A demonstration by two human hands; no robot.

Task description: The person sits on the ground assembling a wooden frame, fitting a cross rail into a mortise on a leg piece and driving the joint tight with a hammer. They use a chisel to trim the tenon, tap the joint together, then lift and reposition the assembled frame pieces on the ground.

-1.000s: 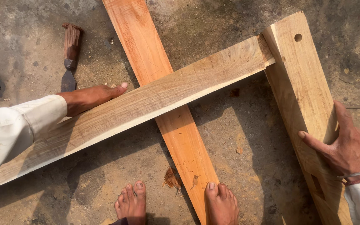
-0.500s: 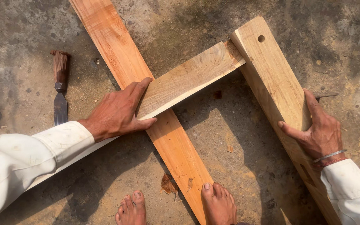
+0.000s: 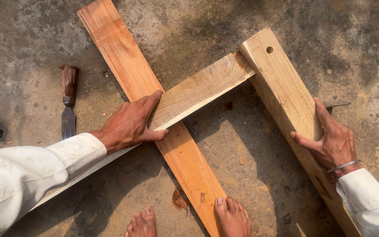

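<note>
Three pieces of wood lie on the concrete floor point(image 3: 356, 52) in the head view: the left hand point(image 3: 130, 123) presses flat, fingers spread and clamped on nothing, on the pale plank point(image 3: 198, 90), which crosses over the reddish board point(image 3: 123, 57), while the right hand point(image 3: 332, 140) wraps its grip around the edge of the thick post point(image 3: 281, 83) where the plank's end meets it. To seat that joint well, I judge both hands should hold steady and keep the plank square to the post. A chisel point(image 3: 68, 103) lies well apart to the left, and the right foot point(image 3: 232, 217) rests on the reddish board.
</note>
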